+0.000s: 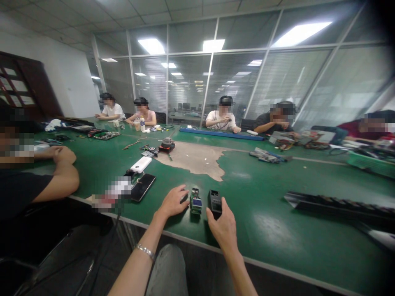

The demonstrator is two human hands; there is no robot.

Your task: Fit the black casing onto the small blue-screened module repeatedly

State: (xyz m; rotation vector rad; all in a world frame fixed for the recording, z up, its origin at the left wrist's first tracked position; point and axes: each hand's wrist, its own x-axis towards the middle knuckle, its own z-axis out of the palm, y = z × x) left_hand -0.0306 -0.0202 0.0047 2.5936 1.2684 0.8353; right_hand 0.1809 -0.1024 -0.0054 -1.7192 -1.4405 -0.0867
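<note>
Near the table's front edge, my left hand [175, 201] rests with its fingers curled over a small black part [184, 196], mostly hidden under them. To its right lies a narrow green circuit board assembly [196, 202] with a small blue-grey display, touched by neither hand. A black plastic housing [215, 202], box-shaped with openings in its face, is on the table right of the board. My right hand [224, 224] is closed around the housing's near right end, thumb on the left side and fingers on the right.
A black phone [143, 188] and a white power bank [141, 165] lie left of my hands. Beyond is a bare brown patch [194, 158] in the green tabletop. A long black rail [333, 207] lies at right. A co-worker's arm [63, 170] rests at left; several people sit opposite.
</note>
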